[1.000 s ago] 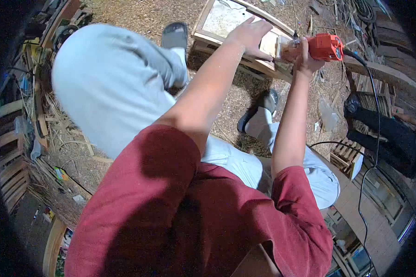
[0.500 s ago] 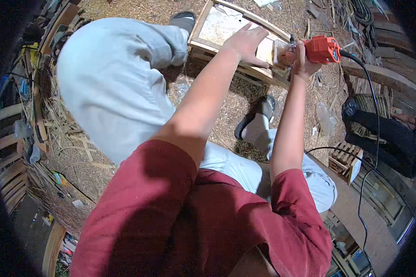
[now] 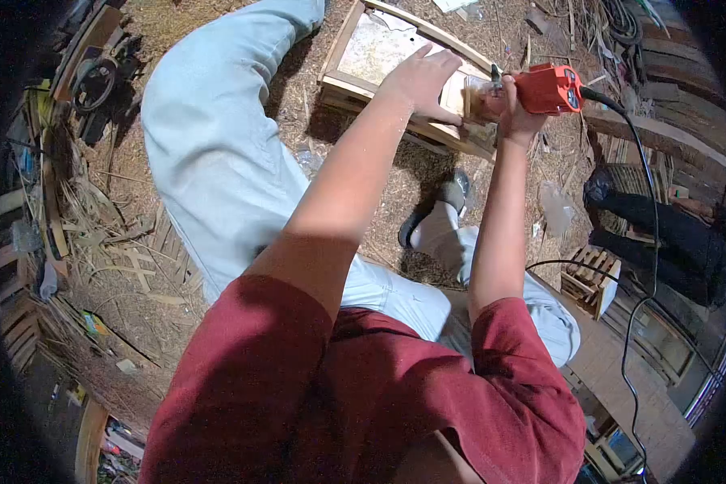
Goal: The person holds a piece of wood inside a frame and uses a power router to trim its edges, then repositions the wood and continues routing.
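Router (image 3: 547, 89) has its long axis left-to-right in view, clear base (image 3: 476, 98) pointing left. Right hand (image 3: 521, 121) grasps it; left hand (image 3: 419, 85) rests spread on box (image 3: 343, 40).

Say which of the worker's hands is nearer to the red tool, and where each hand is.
Right. The right hand has its grip around the tool; the left hand is spread over the frame, to the tool's left.

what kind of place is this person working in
Probably a woodworking shop: there's a corded red power tool, a wood-framed panel, and what look like wood shavings underfoot.
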### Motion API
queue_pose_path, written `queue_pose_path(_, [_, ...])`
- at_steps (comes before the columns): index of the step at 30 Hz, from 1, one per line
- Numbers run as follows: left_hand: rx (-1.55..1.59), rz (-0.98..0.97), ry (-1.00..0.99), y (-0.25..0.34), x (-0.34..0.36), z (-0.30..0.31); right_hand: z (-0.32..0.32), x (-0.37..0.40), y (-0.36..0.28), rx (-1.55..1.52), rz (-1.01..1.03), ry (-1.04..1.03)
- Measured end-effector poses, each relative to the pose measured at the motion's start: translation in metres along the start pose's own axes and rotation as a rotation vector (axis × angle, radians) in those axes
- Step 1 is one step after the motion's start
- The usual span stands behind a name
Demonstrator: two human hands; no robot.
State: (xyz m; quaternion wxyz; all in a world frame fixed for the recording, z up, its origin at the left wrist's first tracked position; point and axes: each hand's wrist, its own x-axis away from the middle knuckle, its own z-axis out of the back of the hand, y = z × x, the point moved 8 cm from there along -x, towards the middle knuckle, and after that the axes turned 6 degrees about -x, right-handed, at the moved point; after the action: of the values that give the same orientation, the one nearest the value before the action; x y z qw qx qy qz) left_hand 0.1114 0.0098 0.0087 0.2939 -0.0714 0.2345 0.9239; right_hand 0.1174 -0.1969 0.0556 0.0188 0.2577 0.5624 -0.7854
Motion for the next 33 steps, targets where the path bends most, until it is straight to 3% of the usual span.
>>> queue_pose_path(3, [0.008, 0.000, -0.018, 0.001, -0.001, 0.003, 0.006, 0.002, 0.003, -0.195, 0.022, 0.072])
queue_pose_path(6, [0.006, -0.005, -0.013, -0.001, -0.001, 0.005, 0.008, 0.001, -0.009, -0.020, 0.104, 0.043])
queue_pose_path(9, [-0.009, -0.012, -0.003, -0.001, 0.000, 0.003, 0.008, 0.001, -0.010, 0.137, 0.042, 0.015])
queue_pose_path(10, [-0.019, -0.013, -0.001, 0.000, 0.000, 0.002, 0.006, 0.003, -0.018, -0.006, -0.014, 0.058])
queue_pose_path(13, [-0.030, -0.018, -0.017, 0.000, -0.002, -0.001, 0.008, -0.003, -0.015, 0.101, 0.040, 0.023])
queue_pose_path(22, [0.000, -0.020, -0.014, 0.001, -0.002, -0.002, 0.005, -0.003, -0.009, -0.134, -0.023, 0.113])
queue_pose_path(28, [0.017, -0.015, 0.017, 0.001, -0.002, -0.001, -0.002, -0.001, -0.010, -0.147, -0.040, 0.107])
queue_pose_path(33, [0.006, -0.014, -0.003, 0.001, -0.003, 0.001, -0.009, -0.001, -0.010, 0.035, -0.040, 0.015])
